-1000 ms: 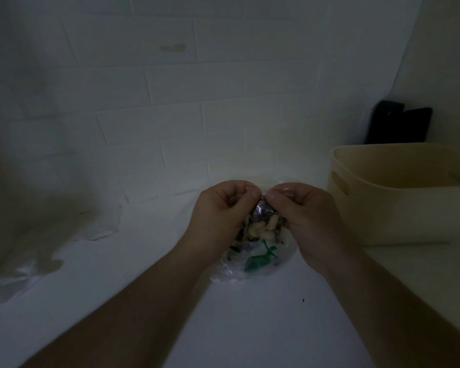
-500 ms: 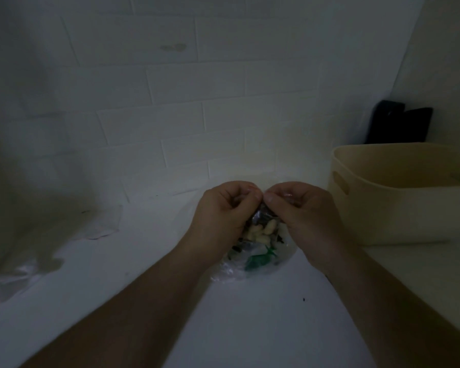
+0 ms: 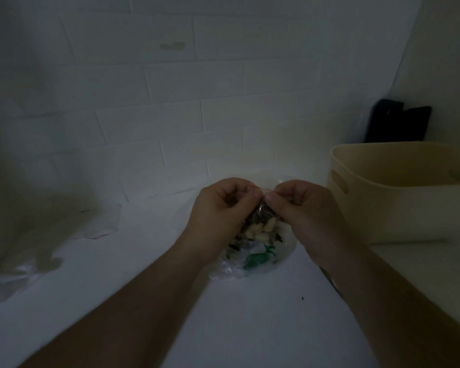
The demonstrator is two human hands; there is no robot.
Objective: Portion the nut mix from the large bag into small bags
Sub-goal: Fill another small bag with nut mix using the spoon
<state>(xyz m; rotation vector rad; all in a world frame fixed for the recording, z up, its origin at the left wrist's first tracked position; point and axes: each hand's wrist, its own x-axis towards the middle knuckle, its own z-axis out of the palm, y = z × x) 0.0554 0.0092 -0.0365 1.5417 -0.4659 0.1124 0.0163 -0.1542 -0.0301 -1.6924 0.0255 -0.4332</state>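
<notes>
A small clear bag of nut mix [image 3: 259, 229], with pale nuts and dark seeds inside, hangs between both hands above the white surface. My left hand [image 3: 221, 211] pinches the bag's top edge from the left. My right hand [image 3: 303, 208] pinches the same edge from the right, thumb and fingers curled. The two pinches sit a short way apart with the thin top strip stretched between them. Under the small bag lies crumpled clear plastic with a green print [image 3: 258, 257]; whether it is the large bag I cannot tell.
A beige plastic bin [image 3: 398, 205] with a slot handle stands at the right on a cream counter. Dark flat objects [image 3: 398, 123] lean in the corner behind it. Crumpled clear plastic [image 3: 21, 274] lies at the far left. A white tiled wall rises behind.
My hands have drawn slightly apart along the bag's top edge. The bag stays in the same place.
</notes>
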